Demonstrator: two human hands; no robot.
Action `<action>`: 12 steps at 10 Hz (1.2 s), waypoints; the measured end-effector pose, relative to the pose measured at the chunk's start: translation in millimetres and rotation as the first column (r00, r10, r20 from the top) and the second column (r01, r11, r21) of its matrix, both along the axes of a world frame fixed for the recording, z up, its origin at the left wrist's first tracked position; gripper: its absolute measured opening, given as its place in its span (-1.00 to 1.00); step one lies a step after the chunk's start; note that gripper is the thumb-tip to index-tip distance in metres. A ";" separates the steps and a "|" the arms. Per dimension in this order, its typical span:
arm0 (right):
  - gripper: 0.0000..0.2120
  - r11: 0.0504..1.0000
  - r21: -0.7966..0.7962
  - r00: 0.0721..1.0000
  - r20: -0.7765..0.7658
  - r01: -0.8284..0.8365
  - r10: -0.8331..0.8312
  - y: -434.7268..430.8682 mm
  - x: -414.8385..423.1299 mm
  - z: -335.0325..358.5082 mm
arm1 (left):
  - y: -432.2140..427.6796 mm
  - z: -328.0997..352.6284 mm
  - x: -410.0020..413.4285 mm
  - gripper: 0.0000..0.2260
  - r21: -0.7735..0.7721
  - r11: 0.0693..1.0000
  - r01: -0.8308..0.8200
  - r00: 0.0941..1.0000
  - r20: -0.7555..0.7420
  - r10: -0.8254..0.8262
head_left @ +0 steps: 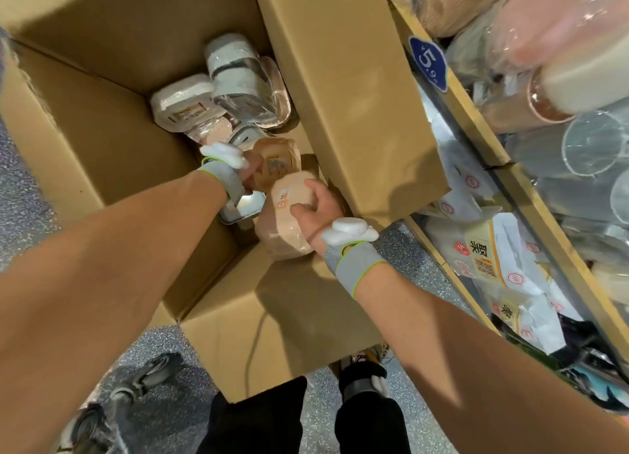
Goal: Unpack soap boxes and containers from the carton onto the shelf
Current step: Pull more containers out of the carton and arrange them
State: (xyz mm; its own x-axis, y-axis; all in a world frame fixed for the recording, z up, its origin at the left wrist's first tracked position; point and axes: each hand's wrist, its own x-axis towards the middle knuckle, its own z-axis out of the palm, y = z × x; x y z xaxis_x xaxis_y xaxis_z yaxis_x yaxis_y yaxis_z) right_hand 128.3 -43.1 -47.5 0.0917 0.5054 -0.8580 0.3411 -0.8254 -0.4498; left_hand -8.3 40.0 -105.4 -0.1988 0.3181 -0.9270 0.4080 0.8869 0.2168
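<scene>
Since carton [102,130] is deep, right hand [318,208] clasps pink soap box [292,185] to lift. Left hand [253,172]: fingers hidden; cannot tell.

One wide-angle camera, worn on our head, looks steeply down into the open carton [102,140] close below us. Our forearms run in from the near left and near right and meet at mid-frame. There our left hand [250,172] and our right hand [318,208], curled round a pink pack [289,222], reach into the box. The shelf [471,119] slants down the right edge; speckled floor [20,198] and our shoe [362,382] fill the near edge.
</scene>
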 end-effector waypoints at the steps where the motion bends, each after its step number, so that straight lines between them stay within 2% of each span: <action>1: -0.48 0.998 0.039 0.998 -0.044 0.045 -0.043 -7.6 3.1 23.5 | -12.7 33.2 2.8 -0.86 0.032 0.995 -0.093 0.996 0.022 0.092; 2: -0.48 0.987 0.067 0.988 -0.072 0.145 -0.140 -18.6 17.4 52.7 | -32.5 69.7 5.1 -0.82 0.040 0.989 -0.142 0.988 0.068 0.139; 3: -0.51 0.976 0.067 0.975 -0.096 0.205 -0.198 -32.3 34.1 76.8 | -49.1 86.3 1.9 -0.91 0.079 0.979 -0.188 0.982 0.054 0.184; 4: -0.50 0.961 0.055 0.956 -0.135 0.271 -0.262 -50.8 54.9 111.2 | -63.0 122.9 9.5 -0.55 0.113 0.969 -0.221 0.975 0.031 0.219; 5: -0.48 0.947 0.058 0.941 -0.146 0.315 -0.304 -67.4 78.4 157.7 | -74.9 168.6 27.7 -0.52 0.127 0.951 -0.283 0.959 0.008 0.285; 6: -0.48 0.931 0.079 0.926 -0.163 0.356 -0.340 -78.5 103.1 201.4 | -83.8 217.6 55.5 -0.57 0.059 0.904 -0.423 0.906 0.036 0.421; 8: -0.49 0.860 0.179 0.877 -0.136 0.478 -0.460 -102.3 164.4 295.8 | -113.9 312.6 98.7 -0.77 0.208 0.946 -0.249 0.967 0.108 0.231; 9: -0.45 0.867 0.187 0.887 -0.091 0.461 -0.452 -117.3 188.5 319.4 | -113.5 370.9 130.1 -0.77 0.245 0.955 -0.170 0.982 0.121 0.143; 10: -0.40 0.799 0.229 0.829 -0.075 0.555 -0.554 -134.8 223.3 356.6 | -115.8 417.5 158.0 -0.82 0.327 0.943 -0.063 0.992 0.121 0.024; 11: -0.30 0.721 0.226 0.752 -0.095 0.655 -0.653 -154.5 253.7 385.4 | -118.3 460.6 193.8 -0.77 0.415 0.908 -0.053 0.986 0.167 -0.019; 12: -0.23 0.635 0.147 0.652 -0.173 0.758 -0.739 -167.3 270.3 398.2 | -126.8 475.6 218.2 -0.67 0.445 0.894 0.041 0.979 0.159 -0.124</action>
